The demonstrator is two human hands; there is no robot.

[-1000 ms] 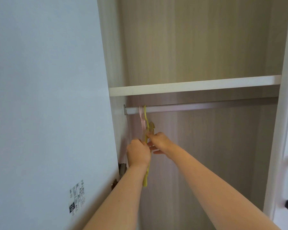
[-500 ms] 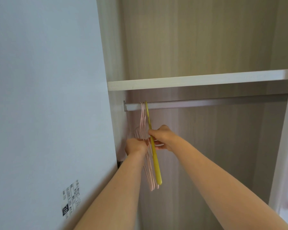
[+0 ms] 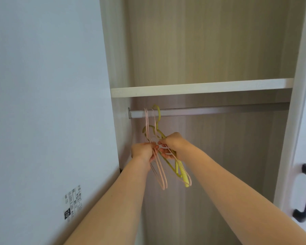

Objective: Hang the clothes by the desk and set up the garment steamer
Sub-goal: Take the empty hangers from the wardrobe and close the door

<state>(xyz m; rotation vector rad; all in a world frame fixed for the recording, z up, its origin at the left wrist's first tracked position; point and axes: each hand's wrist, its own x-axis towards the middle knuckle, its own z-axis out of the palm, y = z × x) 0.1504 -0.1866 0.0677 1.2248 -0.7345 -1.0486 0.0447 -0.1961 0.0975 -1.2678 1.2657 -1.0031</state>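
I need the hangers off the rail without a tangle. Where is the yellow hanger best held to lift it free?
Hold the yellow hanger at its neck, just under the hook, coming from the open front. Its hook curls over the rail, so it likely lifts up and off. The right hand already holds it; the left hand grips the pink hangers.
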